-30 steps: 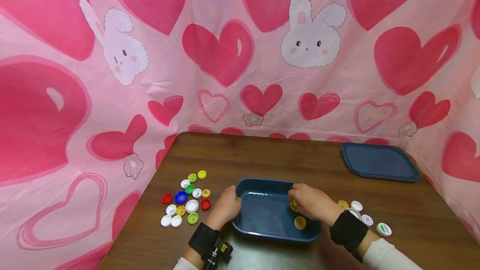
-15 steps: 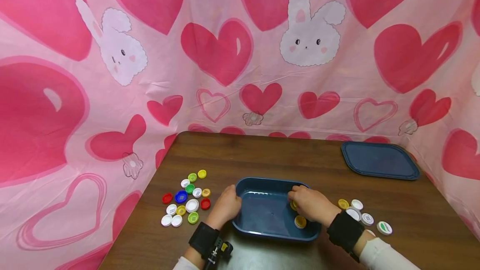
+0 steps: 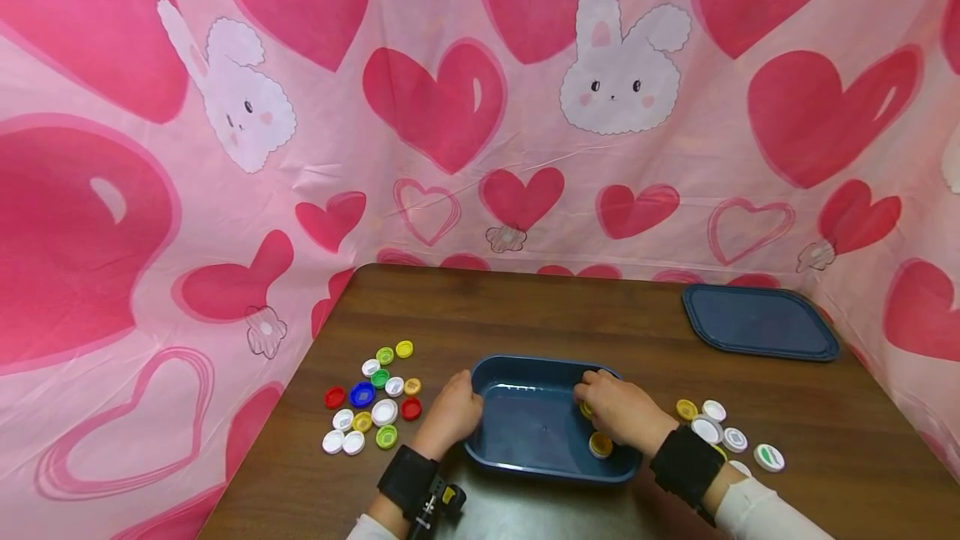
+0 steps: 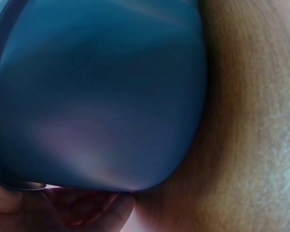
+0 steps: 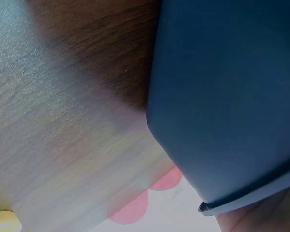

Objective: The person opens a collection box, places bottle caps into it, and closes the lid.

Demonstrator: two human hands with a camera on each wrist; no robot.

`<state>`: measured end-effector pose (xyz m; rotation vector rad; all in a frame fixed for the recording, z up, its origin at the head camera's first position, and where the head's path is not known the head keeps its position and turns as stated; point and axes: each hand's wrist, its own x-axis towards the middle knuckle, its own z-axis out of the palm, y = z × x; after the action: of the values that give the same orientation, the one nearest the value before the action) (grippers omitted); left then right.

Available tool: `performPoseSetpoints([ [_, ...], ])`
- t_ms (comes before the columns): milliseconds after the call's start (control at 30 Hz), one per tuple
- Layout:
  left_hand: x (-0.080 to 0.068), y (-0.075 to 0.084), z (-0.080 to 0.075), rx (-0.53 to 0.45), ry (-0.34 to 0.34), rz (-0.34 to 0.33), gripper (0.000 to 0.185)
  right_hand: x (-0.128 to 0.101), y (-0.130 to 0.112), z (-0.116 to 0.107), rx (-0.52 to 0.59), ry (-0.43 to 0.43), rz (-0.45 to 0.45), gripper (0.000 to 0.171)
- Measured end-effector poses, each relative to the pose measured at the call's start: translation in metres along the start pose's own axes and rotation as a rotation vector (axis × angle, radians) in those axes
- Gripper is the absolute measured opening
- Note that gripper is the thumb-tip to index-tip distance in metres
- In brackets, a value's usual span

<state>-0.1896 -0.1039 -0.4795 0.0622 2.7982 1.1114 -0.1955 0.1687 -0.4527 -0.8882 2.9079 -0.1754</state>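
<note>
- Many loose caps [image 3: 385, 412], white, red, green, yellow and one blue, lie at the left of the brown table [image 3: 525, 307]; only the head view shows them. The left forearm would do well to pass clear of these.
- Left hand [image 3: 452, 409]: grasping the near-left rim of the blue tray [image 3: 525, 423]. A firm, level hold suits steadying. The left wrist view adds the tray's outer wall [image 4: 101, 96] and fingertips [image 4: 99, 215] curled outside it, which the head view hides.
- The tray stands flat between the hands; its inside shows from above alone.
- Inside, at the right, lie a yellow cap [image 3: 586, 410] and, just nearer, a gold one [image 3: 601, 446]. Light fingertip work should avoid knocking one into the other.
- Right hand [image 3: 611, 407]: reaching over the right rim, fingers bent at the yellow cap. Whether it pinches the cap I cannot tell; the right wrist view meets mostly outer wall.
- Farther right, more caps [image 3: 735, 439] sit near the wristband [image 3: 687, 467]; lifting the wrist seems wise. Beyond lies a flat blue lid-like piece [image 3: 761, 321].
</note>
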Motion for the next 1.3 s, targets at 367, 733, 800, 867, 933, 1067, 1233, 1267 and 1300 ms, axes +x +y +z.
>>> performPoseSetpoints([
  [367, 0.0, 0.0, 0.0, -0.01, -0.003, -0.022, 0.05, -0.009, 0.007, -0.021, 0.042, 0.173, -0.036, 0.022],
  [733, 0.001, -0.001, 0.002, -0.001, -0.004, -0.02, 0.049, -0.032, 0.046, -0.049, 0.084, 0.227, 0.147, 0.031],
  [800, 0.001, -0.002, 0.002, 0.001, -0.002, -0.017, 0.049, -0.036, 0.053, -0.048, 0.085, 0.214, 0.162, 0.037],
  [867, 0.002, -0.002, 0.002, 0.002, 0.001, -0.011, 0.048, -0.04, 0.06, -0.046, 0.087, 0.2, 0.171, 0.045],
  [933, 0.002, -0.003, 0.003, 0.001, -0.002, -0.013, 0.049, -0.043, 0.066, -0.044, 0.095, 0.183, 0.191, 0.053],
  [1067, 0.002, -0.002, 0.003, -0.007, -0.007, -0.02, 0.05, -0.049, 0.076, -0.041, 0.106, 0.146, 0.231, 0.063],
  [1233, 0.002, -0.002, 0.002, -0.002, -0.003, -0.014, 0.05, -0.054, 0.09, -0.033, 0.112, 0.105, 0.26, 0.064],
  [1267, 0.002, -0.002, 0.002, 0.0, -0.003, -0.013, 0.05, -0.055, 0.092, -0.03, 0.118, 0.096, 0.264, 0.063],
  [1300, 0.002, -0.002, 0.002, 0.002, -0.004, -0.013, 0.05, -0.056, 0.094, -0.027, 0.121, 0.087, 0.266, 0.063],
])
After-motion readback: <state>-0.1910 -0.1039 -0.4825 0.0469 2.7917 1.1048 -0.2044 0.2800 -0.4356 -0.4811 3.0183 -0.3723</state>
